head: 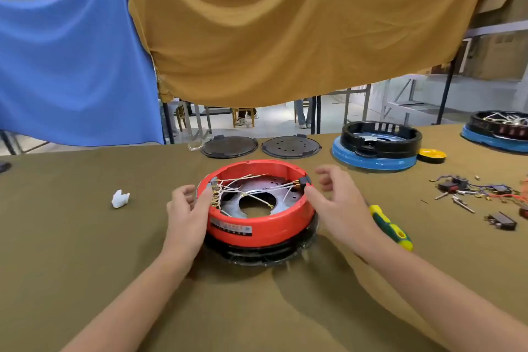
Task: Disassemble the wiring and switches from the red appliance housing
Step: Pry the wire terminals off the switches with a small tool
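Observation:
The red appliance housing (258, 226) sits upside down on a black base at the middle of the table. Inside it, white wires (251, 188) cross over a metal plate. They run from a cluster of brass terminals (215, 196) at the left wall to a black switch (304, 181) on the right rim. My left hand (187, 211) holds the housing's left wall, palm against the outside and thumb hooked over the rim by the terminals. My right hand (337, 200) touches the right rim with its thumb just below the switch. Its fingers hang loosely curled above and hold nothing.
A green-and-yellow screwdriver (391, 227) lies right of my right wrist. Loose switches, wires and screws (474, 191) are scattered at the far right. Behind stand two dark round plates (230, 146), a blue-and-black housing (377, 146), a yellow roll (432, 155) and another housing (497, 128). A white scrap (120, 198) lies left.

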